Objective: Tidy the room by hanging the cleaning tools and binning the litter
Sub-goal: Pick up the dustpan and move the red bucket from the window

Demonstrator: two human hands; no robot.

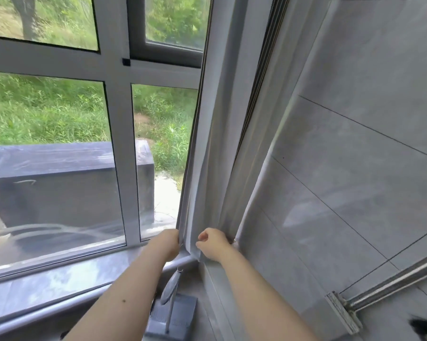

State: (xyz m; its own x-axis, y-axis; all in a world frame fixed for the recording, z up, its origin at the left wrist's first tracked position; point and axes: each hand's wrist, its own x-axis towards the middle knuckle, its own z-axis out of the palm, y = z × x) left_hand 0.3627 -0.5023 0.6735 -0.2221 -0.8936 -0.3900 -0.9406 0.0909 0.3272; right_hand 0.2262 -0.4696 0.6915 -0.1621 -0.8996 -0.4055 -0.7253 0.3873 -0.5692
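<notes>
Two bare hands reach to the corner where the window meets the tiled wall, both at the lower end of a grey curtain (pixel 215 143) that hangs bunched in long vertical folds. The left hand (pixel 167 244) lies against the curtain's left edge with its fingers tucked behind the fabric; they seem to grip that edge, but the fingertips are hidden. The right hand (pixel 213 243) has its fingers curled into a fold of the same curtain, thumb bent on top, so it holds the cloth. Below the hands, in the corner under the grey marble windowsill (pixel 47 284), a grey dustpan (pixel 174 316) stands upright against the wall, its flat pan low and its long handle (pixel 170 289) rising toward the sill; the long axis runs nearly vertical, tilted slightly right at the top. A small loop at the handle's tip sits just beneath the sill edge. No brand, label or writing can be read anywhere. To the right, a metal rail (pixel 392 281) on a bracket crosses the grey wall tiles (pixel 355 168). Through the window frame (pixel 119 148) a dark box (pixel 59 183) sits amid green grass outside.
</notes>
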